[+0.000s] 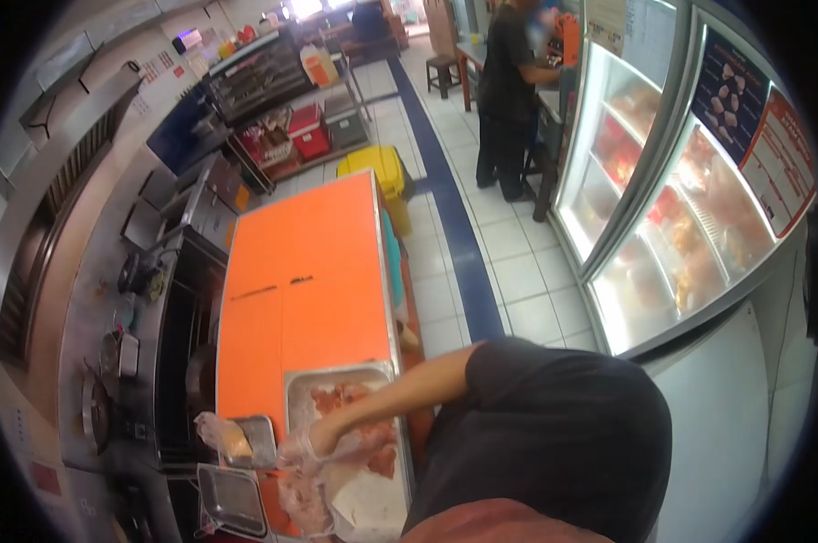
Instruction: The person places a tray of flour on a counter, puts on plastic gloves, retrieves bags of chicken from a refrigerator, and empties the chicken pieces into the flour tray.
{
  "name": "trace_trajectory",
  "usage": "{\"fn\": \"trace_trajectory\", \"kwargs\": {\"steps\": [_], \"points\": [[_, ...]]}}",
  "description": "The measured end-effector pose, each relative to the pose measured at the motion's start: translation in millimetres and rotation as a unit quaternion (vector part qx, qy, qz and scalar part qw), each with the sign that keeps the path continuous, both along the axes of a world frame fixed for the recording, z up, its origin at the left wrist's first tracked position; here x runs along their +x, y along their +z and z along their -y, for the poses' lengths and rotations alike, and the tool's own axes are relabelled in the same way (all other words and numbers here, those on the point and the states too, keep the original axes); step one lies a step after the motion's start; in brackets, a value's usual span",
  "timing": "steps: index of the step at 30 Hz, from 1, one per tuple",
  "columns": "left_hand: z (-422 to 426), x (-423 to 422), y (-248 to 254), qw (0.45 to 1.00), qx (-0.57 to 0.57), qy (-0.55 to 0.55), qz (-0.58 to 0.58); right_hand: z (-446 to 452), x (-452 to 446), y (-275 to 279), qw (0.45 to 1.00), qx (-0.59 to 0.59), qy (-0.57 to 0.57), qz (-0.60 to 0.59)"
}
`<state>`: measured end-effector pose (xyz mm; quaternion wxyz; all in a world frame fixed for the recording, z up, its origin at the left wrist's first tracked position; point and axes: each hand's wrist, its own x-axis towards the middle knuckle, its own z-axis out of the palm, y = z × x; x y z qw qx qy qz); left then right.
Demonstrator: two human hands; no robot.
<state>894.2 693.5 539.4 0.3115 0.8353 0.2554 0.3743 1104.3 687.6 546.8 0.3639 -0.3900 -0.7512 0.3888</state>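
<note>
A metal tray [334, 376] on the orange table holds pieces of raw meat [383, 460] and a pale flat sheet or board [373, 498]. The arm in a dark sleeve reaches over this tray. At its end my right hand [316, 443], in clear plastic, is down at the meat at the tray's left side; its fingers are blurred. My left hand [306, 505] seems to be the plastic-covered shape just below, at the tray's lower left, with its fingers indistinct. Left of the tray, a small metal pan [262, 439] has a plastic bag with yellowish contents [235, 442] beside it.
An empty-looking metal pan [232, 500] is at the orange table's [305, 244] lower left corner. A stove counter [96, 335] runs along the left. Behind the table is a yellow bin [373, 165]. Lit glass-door fridges [689, 226] line the right; another person [506, 100] stands beyond.
</note>
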Motion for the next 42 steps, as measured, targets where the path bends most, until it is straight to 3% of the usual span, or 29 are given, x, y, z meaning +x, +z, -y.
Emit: {"fn": "trace_trajectory", "kwargs": {"steps": [1,3,4,5,7,11,13,16,20,22,29,35,37,38,40,42], "points": [[-4,-5,-4,1.000,-0.005,0.002,-0.013,5,4,5,1.000,0.015,-0.009,0.005],[-5,-7,5,0.990,-0.123,-0.056,0.036,4,-2,7,0.999,0.011,-0.030,0.002],[2,8,29,0.995,-0.052,-0.063,0.049,5,1,10,0.998,0.013,-0.055,0.021],[1,2,24,0.995,-0.053,-0.063,0.047,8,2,15,0.998,0.012,-0.055,0.019],[-8,-5,16,0.953,-0.282,0.002,0.113,22,6,34,0.996,0.035,-0.069,0.044],[-24,-27,33,0.970,-0.239,-0.025,0.033,31,6,35,0.984,0.149,-0.036,0.093],[-30,-46,46,0.955,-0.254,-0.103,-0.117,42,5,56,0.971,0.146,0.037,0.186],[-34,-63,53,0.929,-0.270,-0.147,-0.205,49,13,74,0.963,0.223,0.087,0.126],[-33,-79,43,0.928,-0.286,-0.129,-0.202,52,24,103,0.937,0.214,0.120,0.247],[-33,-80,39,0.926,-0.296,-0.121,-0.200,50,27,107,0.921,0.287,0.141,0.222],[-38,-78,29,0.923,-0.307,-0.112,-0.201,53,47,123,0.906,0.298,0.188,0.234],[-41,-90,24,0.919,-0.316,-0.105,-0.208,43,57,104,0.908,0.360,0.132,0.170],[-41,-103,27,0.918,-0.316,-0.098,-0.218,46,58,109,0.891,0.340,0.145,0.262],[-42,-106,28,0.916,-0.320,-0.098,-0.220,47,62,109,0.892,0.342,0.145,0.257],[-47,-110,30,0.914,-0.325,-0.098,-0.223,50,71,111,0.884,0.428,0.133,0.132],[-53,-110,32,0.911,-0.331,-0.101,-0.226,42,68,105,0.890,0.402,0.125,0.173]]}}
